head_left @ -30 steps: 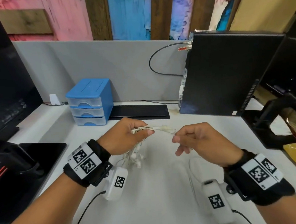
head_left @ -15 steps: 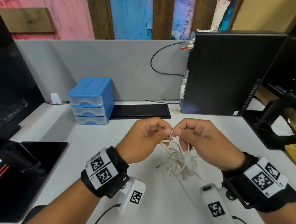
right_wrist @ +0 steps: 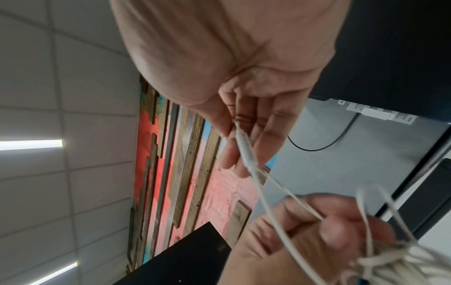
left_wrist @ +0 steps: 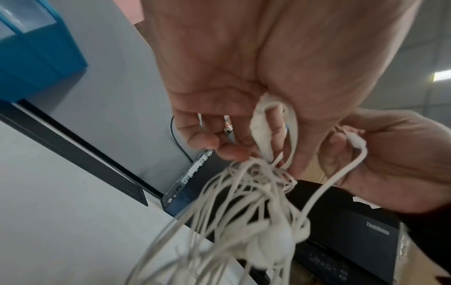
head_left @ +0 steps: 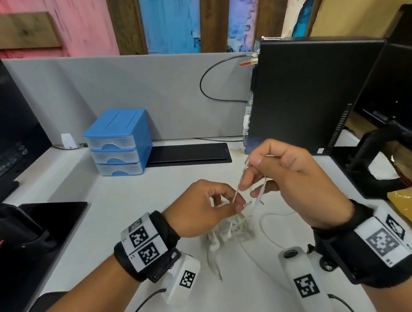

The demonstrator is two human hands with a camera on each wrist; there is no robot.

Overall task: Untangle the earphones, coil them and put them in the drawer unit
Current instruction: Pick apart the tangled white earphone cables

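Left hand (head_left: 204, 207): we pinch the tangled earphones (head_left: 231, 231).
Right hand (head_left: 289, 182): we pinch one cord strand, raised.

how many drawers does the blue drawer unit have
3. The blue drawer unit against the grey partition holds a top drawer, a middle drawer and a bottom drawer, stacked one above another, all shut.
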